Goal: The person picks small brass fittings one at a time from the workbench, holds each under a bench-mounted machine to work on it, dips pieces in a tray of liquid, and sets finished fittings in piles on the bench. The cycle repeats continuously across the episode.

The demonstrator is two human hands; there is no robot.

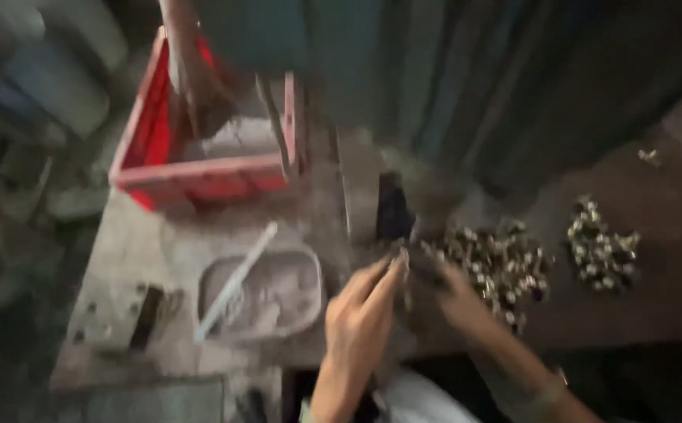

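Pretty blurry shot, but here's what's showing. Both hands are meeting right at the near-left edge of the big pile of small metal parts that's sitting on the bench. The left hand is reaching up toward that pile with its fingers stretched out long and held close together, tips pointing away from the body; can't tell if it's pinching anything. The right hand is lying against the pile's near-left edge, its fingers lost in the blur, so I can't say whether it's closed on a part or not. The parts themselves are too small and smeared to make out any long axis or which way they're pointing.

Right of that pile, apart from it, a second, smaller pile is sitting. Left of the big pile there's a dusty grey tray with a pale stick lying diagonally across it, and beyond that a red crate.
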